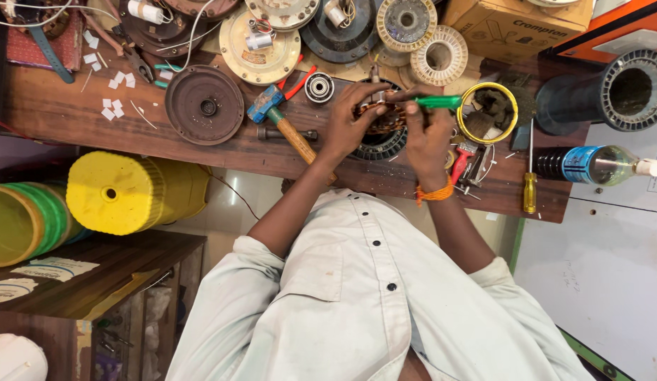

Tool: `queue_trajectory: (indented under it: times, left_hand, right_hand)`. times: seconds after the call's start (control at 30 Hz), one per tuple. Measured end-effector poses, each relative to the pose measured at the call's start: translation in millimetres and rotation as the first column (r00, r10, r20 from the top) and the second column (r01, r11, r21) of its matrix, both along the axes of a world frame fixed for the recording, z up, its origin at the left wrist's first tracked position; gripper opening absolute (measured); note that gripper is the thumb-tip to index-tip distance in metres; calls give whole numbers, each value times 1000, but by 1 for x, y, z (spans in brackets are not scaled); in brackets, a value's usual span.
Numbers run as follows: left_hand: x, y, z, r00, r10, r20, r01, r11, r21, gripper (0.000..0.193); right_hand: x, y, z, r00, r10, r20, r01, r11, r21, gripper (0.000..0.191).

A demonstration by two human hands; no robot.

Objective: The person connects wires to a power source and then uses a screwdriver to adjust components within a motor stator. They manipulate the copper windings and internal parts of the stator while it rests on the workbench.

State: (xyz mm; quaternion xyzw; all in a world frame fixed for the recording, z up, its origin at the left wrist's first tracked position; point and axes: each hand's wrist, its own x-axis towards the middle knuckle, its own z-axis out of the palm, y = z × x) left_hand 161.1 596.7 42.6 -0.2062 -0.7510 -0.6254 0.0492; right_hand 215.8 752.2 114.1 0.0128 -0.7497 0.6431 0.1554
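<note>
Pale cotton shirt (356,296), ribbed copper-wound stator (382,134)

1. Motor stator (380,134): round, dark laminated core with copper-coloured windings; lies flat on the tabletop near its front edge, partly covered by both hands.
2. Green-handled tool (437,102): slim, with a translucent green handle; held roughly level above the stator's right side, tip pointing at the windings.

Hammer (286,123), yellow drum (116,192), perhaps bottle (600,164).
</note>
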Motion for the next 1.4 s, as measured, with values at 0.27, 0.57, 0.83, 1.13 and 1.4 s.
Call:
queue_trajectory:
  times: [0.27, 0.57, 0.83, 1.13, 1.4]
  left_hand:
    - [3, -17, 4, 963, -165, 211, 116, 967, 225, 40]
    - [-9, -5, 23, 995, -103, 5, 103, 994, -35, 33]
    - [-3, -1, 19, 999, -35, -26, 34, 999, -29, 30]
    - [1, 1, 1, 999, -7, 37, 2, 990, 141, 35]
    - [-2, -4, -9, 995, -64, 74, 52, 988, 147, 41]
  right_hand:
    - [-9, 19, -1, 999, 45, 6, -40, 930, -365, 32]
    - [-11, 4, 1, 1000, 21, -4, -21, 995, -97, 35]
    - [2, -11, -13, 985, -97, -141, 120, 978, 170, 29]
    - [-1, 2, -26, 980, -7, -198, 39, 986, 160, 24]
    - [-24, 31, 2, 993, 89, 76, -112, 914, 389, 27]
